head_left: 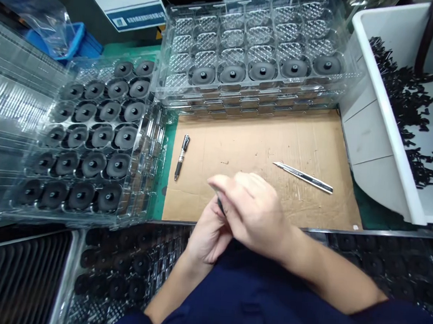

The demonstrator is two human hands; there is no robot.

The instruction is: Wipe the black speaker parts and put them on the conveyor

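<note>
My two hands are pressed together over the near edge of the cardboard sheet (218, 133). My left hand (207, 236) is closed underneath, its fingers bent up around something. Across its top lies my right hand (255, 212), closed too and slightly blurred. Between them a sliver of a dark thing (220, 205) shows; my fingers hide the rest, so its kind cannot be told. On the cardboard, a black-and-silver pen (181, 157) lies to the left of my hands, and a slim utility knife (304, 177) to the right.
A clear tray (144, 151) at left holds many black round parts (101, 135). Stacked clear trays (249, 93) at the back have such parts in their front row. A white bin (389, 118) of small black pieces (405, 94) stands right. Behind is a blue basket (83, 44).
</note>
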